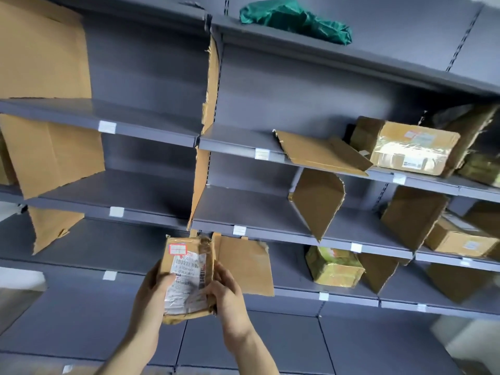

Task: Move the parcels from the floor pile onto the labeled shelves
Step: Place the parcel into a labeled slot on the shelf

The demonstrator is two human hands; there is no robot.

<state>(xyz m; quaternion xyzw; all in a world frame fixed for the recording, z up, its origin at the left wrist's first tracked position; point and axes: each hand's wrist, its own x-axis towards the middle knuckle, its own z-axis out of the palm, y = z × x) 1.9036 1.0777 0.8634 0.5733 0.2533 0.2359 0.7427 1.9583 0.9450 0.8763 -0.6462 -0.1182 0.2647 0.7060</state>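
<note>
Left hand: my left hand (154, 289) grips the left edge of the parcel, fingers curled behind it, thumb pressed on the printed label.
Right hand: my right hand (226, 289) grips the right edge of the same parcel, fingers curled round its side.
Parcel: a small brown parcel (188, 278), held upright between both hands in front of the shelves; a white shipping label covers its face, with a red-bordered sticker at the top left corner. Print too blurred to read.
Shelving: grey metal shelves (151, 196) in two bays, several tiers, small white tags (117, 211) on the front edges. Tag text not legible.
Dividers: torn cardboard sheets (54, 155) stand or lean as partitions on most tiers; one sheet (244, 266) hangs just behind and to the right of the held parcel.
Lower right tier: a yellow-green taped parcel (334, 267) sits on the shelf, tilted, beside a cardboard divider.
Middle right tier: a brown box (457, 238) lies at the far right, partly cut off by the frame edge.
Upper right tier: a tape-wrapped carton (411, 148) with white labels rests on the shelf; a flat cardboard piece (322, 152) lies to its left, overhanging the front edge.
Top tier: a crumpled green bag (295, 18) lies on the highest shelf.
</note>
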